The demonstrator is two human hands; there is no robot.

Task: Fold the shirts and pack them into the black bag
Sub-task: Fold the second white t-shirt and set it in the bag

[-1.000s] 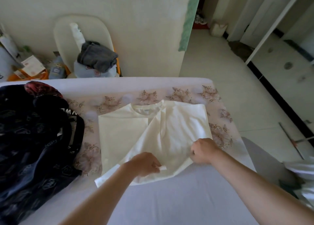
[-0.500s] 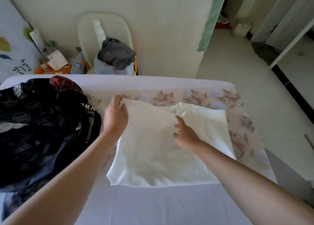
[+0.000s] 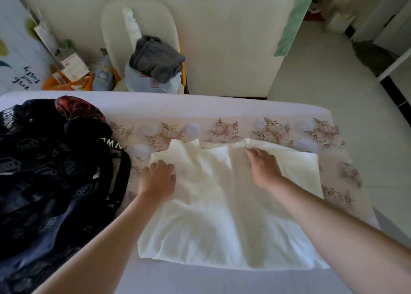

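Your left hand (image 3: 156, 178) and right hand (image 3: 263, 167) are pressing open-palmed on the cream T-shirt (image 3: 211, 209) lying folded on the bed (image 3: 222, 107) beside the black bag (image 3: 55, 171), so you are risking rumpling the loose fold if either palm drags.

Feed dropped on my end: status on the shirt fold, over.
Left hand on white shirt's left edge, grip unclear. Right hand flat near collar. Black bag left of shirt, nothing blocking.

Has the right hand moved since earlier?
Yes: the right hand went from the cream shirt's near hem to its collar, toward the floral bedcover border.
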